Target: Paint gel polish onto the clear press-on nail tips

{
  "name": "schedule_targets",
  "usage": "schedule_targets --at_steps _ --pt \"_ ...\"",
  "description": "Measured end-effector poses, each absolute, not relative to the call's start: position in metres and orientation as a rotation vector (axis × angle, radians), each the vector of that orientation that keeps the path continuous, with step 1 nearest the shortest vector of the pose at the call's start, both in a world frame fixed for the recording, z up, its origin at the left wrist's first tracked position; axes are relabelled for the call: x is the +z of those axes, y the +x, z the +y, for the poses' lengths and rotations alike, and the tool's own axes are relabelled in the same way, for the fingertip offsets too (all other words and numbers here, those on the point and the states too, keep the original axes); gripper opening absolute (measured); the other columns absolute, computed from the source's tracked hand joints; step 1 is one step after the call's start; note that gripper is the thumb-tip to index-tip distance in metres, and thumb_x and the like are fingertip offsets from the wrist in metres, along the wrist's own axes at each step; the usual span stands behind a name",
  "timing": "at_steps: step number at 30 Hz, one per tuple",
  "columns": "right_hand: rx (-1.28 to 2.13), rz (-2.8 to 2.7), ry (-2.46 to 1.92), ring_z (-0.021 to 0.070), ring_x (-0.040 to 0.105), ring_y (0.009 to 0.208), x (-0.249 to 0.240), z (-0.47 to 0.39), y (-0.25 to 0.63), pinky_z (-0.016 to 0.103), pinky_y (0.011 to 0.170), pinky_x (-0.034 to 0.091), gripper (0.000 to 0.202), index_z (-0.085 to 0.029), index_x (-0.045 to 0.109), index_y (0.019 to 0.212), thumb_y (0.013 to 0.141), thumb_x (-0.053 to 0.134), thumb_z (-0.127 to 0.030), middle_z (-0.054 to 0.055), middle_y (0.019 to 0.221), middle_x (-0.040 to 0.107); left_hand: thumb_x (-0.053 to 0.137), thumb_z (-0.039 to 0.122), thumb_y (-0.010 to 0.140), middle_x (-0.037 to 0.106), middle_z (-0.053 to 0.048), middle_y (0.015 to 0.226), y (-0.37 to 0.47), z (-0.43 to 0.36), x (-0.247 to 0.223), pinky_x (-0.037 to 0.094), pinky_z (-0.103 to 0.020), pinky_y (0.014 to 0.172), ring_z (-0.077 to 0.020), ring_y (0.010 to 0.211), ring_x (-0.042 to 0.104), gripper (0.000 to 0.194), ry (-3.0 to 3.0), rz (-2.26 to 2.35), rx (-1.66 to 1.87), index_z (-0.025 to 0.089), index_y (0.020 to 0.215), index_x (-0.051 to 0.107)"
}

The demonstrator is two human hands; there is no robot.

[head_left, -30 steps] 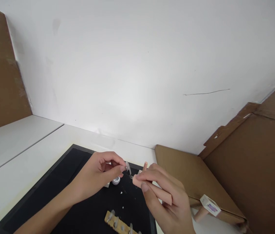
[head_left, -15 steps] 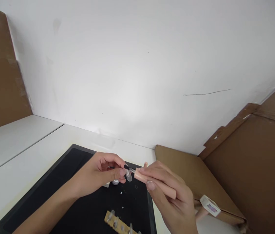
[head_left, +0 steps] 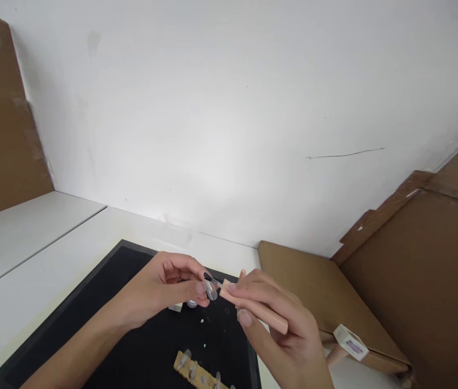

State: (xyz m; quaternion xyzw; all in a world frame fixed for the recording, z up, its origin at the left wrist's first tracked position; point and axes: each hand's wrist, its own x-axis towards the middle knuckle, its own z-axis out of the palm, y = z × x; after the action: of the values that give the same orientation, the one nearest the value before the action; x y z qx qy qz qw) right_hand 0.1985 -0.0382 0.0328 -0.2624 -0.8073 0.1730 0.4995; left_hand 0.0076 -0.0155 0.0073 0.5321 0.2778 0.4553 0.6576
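My left hand (head_left: 176, 283) pinches a clear false nail (head_left: 211, 292) between thumb and fingers, its rounded tip pointing down. In my right hand (head_left: 283, 324) is a peach nail polish brush (head_left: 259, 310), its long cap held between thumb and fingers. The brush's dark bristles (head_left: 208, 276) lie at the upper part of the false nail, near my left fingertips; whether they touch it I cannot tell. Below, a tan strip (head_left: 200, 375) with several clear nail tips standing on it rests on the black mat (head_left: 147, 346).
Behind my left hand stands a small pale object (head_left: 176, 307), partly hidden. A peach piece (head_left: 242, 274) shows behind my right hand. To the right are a cardboard box (head_left: 301, 281) and a small white box (head_left: 351, 342). The white wall (head_left: 212, 108) rises behind the table.
My right hand has shifted slightly left with the brush, and its bristles now lie further up and left across the nail. The left hand has barely moved.
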Motion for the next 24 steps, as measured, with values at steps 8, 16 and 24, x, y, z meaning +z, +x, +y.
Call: schedule_targets --at_steps 8,16,24 --pt "0.492 -1.928 -0.642 0.014 0.056 0.058 0.0262 -0.0364 0.198 0.026 0.05 0.043 0.021 -0.027 0.067 0.095 0.088 0.052 -0.015 0.001 0.071 0.063 0.073 0.022 0.071 0.067 0.0 0.066 0.0077 -0.0162 0.0071 0.045 -0.024 0.062 -0.0119 0.063 0.062 0.007 1.238 0.606 1.04 0.016 0.075 0.071" --pt "0.399 -1.926 -0.74 0.0133 0.056 0.054 0.0318 -0.0401 0.1964 0.025 0.051 0.046 0.017 -0.025 0.06 0.098 0.084 0.055 -0.015 0.0 0.07 0.063 0.074 0.022 0.071 0.068 0.001 0.065 0.0059 -0.0184 0.0091 0.045 -0.023 0.061 -0.0122 0.064 0.064 0.005 1.241 0.588 1.018 0.018 0.072 0.072" --pt "0.351 -1.991 -0.659 0.0153 0.059 0.065 0.0335 -0.0371 0.2009 0.028 0.059 0.047 0.029 -0.026 0.062 0.096 0.077 0.057 -0.005 0.0 0.072 0.062 0.075 0.02 0.069 0.069 -0.001 0.068 0.006 -0.0192 0.0095 0.05 -0.023 0.061 -0.0122 0.061 0.066 0.005 1.167 0.552 0.989 0.018 0.073 0.073"
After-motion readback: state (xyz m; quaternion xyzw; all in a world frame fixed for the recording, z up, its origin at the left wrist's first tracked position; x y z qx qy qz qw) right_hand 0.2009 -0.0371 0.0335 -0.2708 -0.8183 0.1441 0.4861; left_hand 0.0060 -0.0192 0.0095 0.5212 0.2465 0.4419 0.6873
